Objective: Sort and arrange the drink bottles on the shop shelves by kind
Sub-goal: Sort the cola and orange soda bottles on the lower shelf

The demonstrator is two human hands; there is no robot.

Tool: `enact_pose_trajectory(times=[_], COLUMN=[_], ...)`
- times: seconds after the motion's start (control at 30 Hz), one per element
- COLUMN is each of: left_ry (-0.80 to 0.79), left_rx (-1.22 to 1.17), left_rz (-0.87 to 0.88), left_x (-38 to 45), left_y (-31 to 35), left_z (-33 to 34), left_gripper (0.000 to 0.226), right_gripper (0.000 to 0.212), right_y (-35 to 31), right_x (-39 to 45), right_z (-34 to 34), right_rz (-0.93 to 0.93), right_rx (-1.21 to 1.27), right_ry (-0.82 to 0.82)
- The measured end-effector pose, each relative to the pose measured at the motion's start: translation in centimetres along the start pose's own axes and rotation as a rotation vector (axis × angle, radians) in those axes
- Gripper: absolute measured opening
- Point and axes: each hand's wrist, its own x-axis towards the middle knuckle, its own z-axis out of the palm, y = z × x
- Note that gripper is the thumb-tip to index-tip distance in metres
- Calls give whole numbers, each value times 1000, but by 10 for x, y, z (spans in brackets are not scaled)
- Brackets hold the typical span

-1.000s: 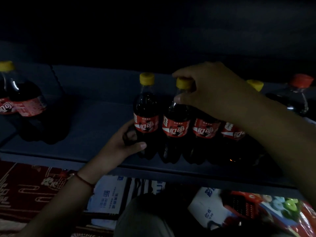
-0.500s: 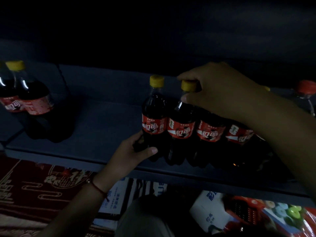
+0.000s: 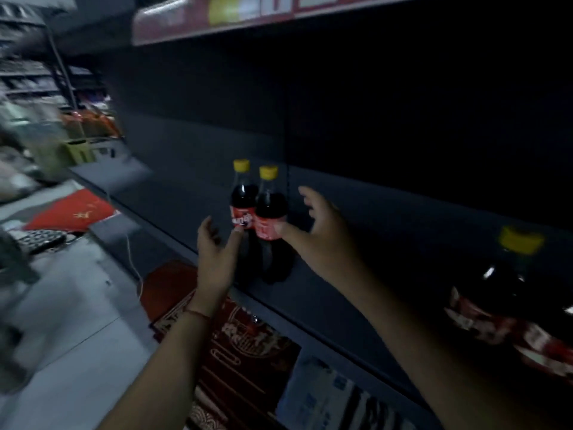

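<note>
Two cola bottles with yellow caps and red labels stand side by side on the dark grey shelf [image 3: 341, 293]: the left bottle [image 3: 243, 198] and the right bottle [image 3: 272, 209]. My left hand [image 3: 217, 252] is raised just left of them with fingers spread, its thumb tip at the left bottle's label. On the other side, my right hand [image 3: 321, 231] is spread, thumb at the right bottle's label and fingers reaching behind it. Neither hand is closed round a bottle. A blurred cola bottle [image 3: 508, 293] stands near the right edge.
An upper shelf with a red price strip [image 3: 223, 17] runs overhead. Red patterned cartons [image 3: 245, 339] and a white-blue box [image 3: 322, 395] sit under the shelf. The grey floor [image 3: 71, 321] and blurred shop goods [image 3: 40, 144] lie to the left.
The view has swung left. Both hands have left the row of cola bottles and now flank the pair of bottles further left on the shelf.
</note>
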Motion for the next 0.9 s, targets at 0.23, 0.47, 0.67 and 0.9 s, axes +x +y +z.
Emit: enact_pose_trajectory(times=[0.23,0.47,0.67,0.9], left_ry=[-405,-505,-679,-794], left_rx=[-54,-63,-106,-130], left_rz=[4,50,79,87], left_x=[30,-8,-68,-107], left_y=[-11,-17,-6,1], left_z=[2,15,47,81], left_gripper=[42,52,55,57], right_gripper=[48,29,34,25], right_y=[0,2,-20,-37], right_x=[89,70,20,-4], right_z=[51,-28,-112,-161], right_rz=[111,146,140,135], right_rx=[36,-209,-544,-849], right_ry=[58,-113,-239,-481])
